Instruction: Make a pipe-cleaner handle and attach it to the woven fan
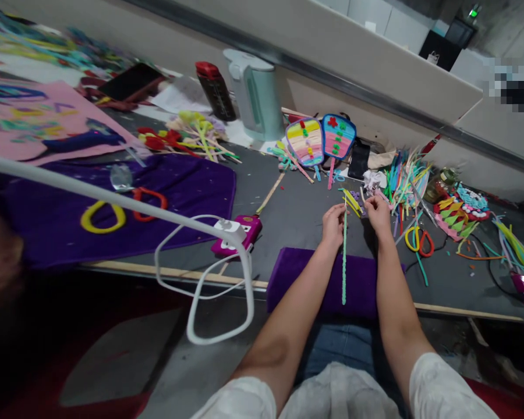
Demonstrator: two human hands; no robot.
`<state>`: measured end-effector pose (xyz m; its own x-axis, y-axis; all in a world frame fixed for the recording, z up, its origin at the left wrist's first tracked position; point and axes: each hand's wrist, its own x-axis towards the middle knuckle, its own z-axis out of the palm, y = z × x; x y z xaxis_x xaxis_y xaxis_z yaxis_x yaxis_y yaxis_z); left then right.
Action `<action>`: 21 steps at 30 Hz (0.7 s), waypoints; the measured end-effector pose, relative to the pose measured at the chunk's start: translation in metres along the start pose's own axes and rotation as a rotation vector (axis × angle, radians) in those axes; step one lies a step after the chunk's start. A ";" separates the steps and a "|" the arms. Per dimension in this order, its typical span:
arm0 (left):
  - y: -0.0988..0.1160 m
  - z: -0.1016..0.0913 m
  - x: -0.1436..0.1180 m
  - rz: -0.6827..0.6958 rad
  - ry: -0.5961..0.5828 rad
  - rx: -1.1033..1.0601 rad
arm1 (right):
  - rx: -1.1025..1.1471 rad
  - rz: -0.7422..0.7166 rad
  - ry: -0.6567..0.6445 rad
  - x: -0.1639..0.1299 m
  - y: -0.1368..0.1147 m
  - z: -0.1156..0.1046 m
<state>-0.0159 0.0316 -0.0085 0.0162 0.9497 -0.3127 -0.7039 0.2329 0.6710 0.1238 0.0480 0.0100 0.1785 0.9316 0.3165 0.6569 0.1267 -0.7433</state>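
Above purple cloth (314, 279) | left hand (333, 226) pinching green pipe cleaner (344, 262) top | right hand (379, 213) closed beside, contents unclear | bench (297, 215)

Your hands sit mid-table: pipe cleaner (344, 256) hangs between them over the cloth pad (318, 279), two fans (321, 139) behind, kettle (255, 93) behind-left, glue gun (238, 233) left.

Both bare forearms reach forward from white sleeves, nearly parallel, over the purple cloth (314, 279). The left hand (333, 226) hovers just past its far edge with fingers curled in a pinch. The right hand (378, 213) sits slightly farther beyond it, fingers also bent closed.
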 end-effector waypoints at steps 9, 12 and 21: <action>-0.004 0.000 0.003 0.003 -0.022 0.020 | -0.522 -0.021 -0.075 -0.009 -0.004 0.020; -0.005 0.000 0.003 0.003 -0.020 0.016 | -0.699 -0.031 -0.111 -0.010 -0.014 0.026; -0.003 -0.001 0.000 -0.010 -0.043 -0.017 | -0.815 0.001 -0.239 0.002 -0.029 0.036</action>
<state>-0.0140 0.0311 -0.0112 0.0531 0.9555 -0.2901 -0.7155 0.2390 0.6564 0.0786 0.0588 0.0110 0.0799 0.9901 0.1150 0.9956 -0.0738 -0.0570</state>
